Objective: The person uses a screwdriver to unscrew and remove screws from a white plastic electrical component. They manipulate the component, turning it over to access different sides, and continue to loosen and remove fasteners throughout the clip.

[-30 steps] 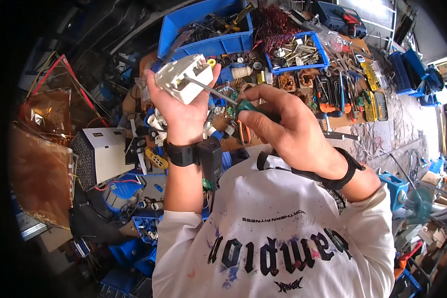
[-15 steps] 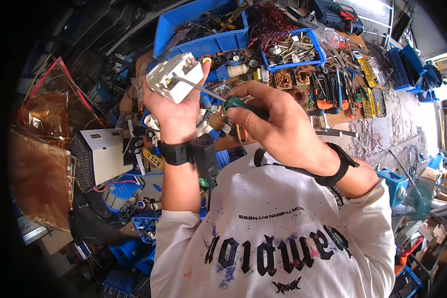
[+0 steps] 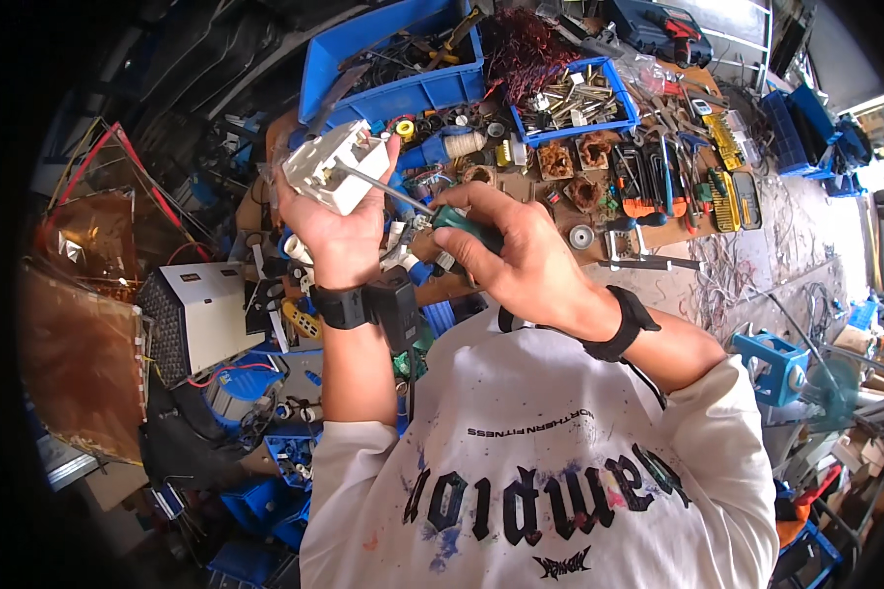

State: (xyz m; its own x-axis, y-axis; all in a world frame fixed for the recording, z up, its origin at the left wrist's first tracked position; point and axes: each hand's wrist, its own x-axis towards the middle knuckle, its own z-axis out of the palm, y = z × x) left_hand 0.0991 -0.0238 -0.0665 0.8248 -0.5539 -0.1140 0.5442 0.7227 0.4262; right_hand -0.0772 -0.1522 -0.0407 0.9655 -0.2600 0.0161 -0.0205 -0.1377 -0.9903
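Note:
My left hand (image 3: 339, 234), palm up, holds a white plastic housing (image 3: 332, 175) with open recesses on its upper side. The fingers beneath it are mostly hidden. My right hand (image 3: 535, 257) is closed around the green handle of a screwdriver (image 3: 393, 193). Its steel shaft points left and its tip reaches into a recess of the housing. Whether the tip sits on a screw cannot be made out.
A cluttered workbench (image 3: 673, 228) lies beyond my hands. On it are a large blue bin (image 3: 403, 90) of tools, a blue tray (image 3: 578, 130) of metal rods, hex keys (image 3: 641, 177) and a yellow bit case (image 3: 737, 201). A white box-shaped device (image 3: 201, 314) stands at left.
Both hands have shifted slightly left and down together. The housing has tilted a little, and the screwdriver tip is still in its recess.

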